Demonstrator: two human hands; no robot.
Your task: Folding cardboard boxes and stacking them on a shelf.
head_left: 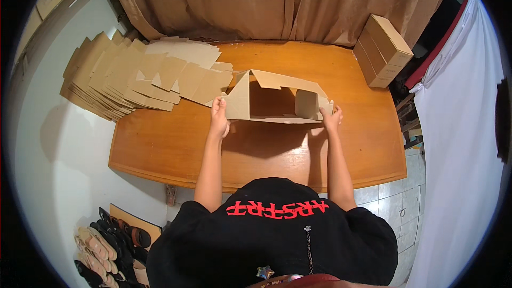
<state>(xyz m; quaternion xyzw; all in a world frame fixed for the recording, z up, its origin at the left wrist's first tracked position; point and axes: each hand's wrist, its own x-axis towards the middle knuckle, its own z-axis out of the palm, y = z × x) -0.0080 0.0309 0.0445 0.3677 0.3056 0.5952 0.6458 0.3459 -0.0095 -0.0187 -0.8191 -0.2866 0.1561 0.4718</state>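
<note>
A partly folded brown cardboard box (237,100) is held up over the wooden table (277,154), with its middle open so that the tabletop shows through. My left hand (220,117) grips the flap at its left end, fingers closed on the cardboard. At the opposite end, my right hand (332,118) pinches the edge beside a folded-in flap. Both arms reach forward, and the box casts a shadow on the table below it.
Flat cardboard blanks (122,77) lie in a fanned stack at the far left. Folded boxes (381,50) stand together at the back right. A brown curtain (229,5) hangs behind the table, a white cloth (458,128) at right. Shoes (98,248) sit on the floor at lower left.
</note>
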